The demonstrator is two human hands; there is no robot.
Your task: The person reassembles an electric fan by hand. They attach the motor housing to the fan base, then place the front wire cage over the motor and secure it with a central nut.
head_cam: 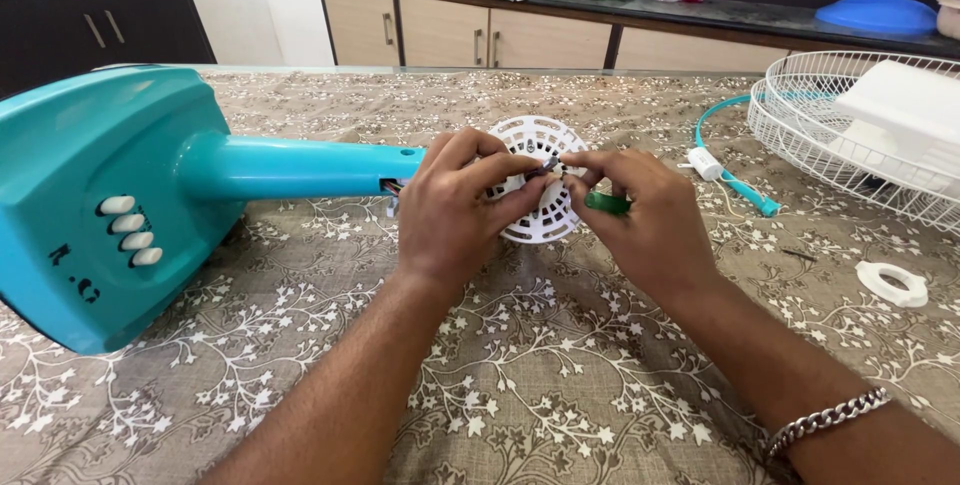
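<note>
Teal plastic makes up the fan stand lying on its side at the left edge of the worktop, its wide base with four white push buttons nearest the edge and its round neck pointing toward the middle. It looks bulky but hollow, light for its size and stiff; the neck would be the natural place to grasp it. A few thin wires show at the open end of the neck, soft and easy to strain.

Just right of the neck, the left hand is closed around the near side of a white slotted plastic disc, thumb and fingertips pinching at its middle. The disc is a thin moulded grille piece, light, rigid and somewhat brittle between the slots, so the rim or the solid hub is the safer hold. The right hand meets the left at the disc's centre, fingertips pinched on a small dark part there; what exactly that part is cannot be told. A green-handled tool, probably a screwdriver, is tucked in the same hand.

Further right lie a small white cylindrical capacitor, a teal guard ring and, near the right edge, a white plastic locking ring. At the far right corner rests a white wire fan guard, springy and light.
</note>
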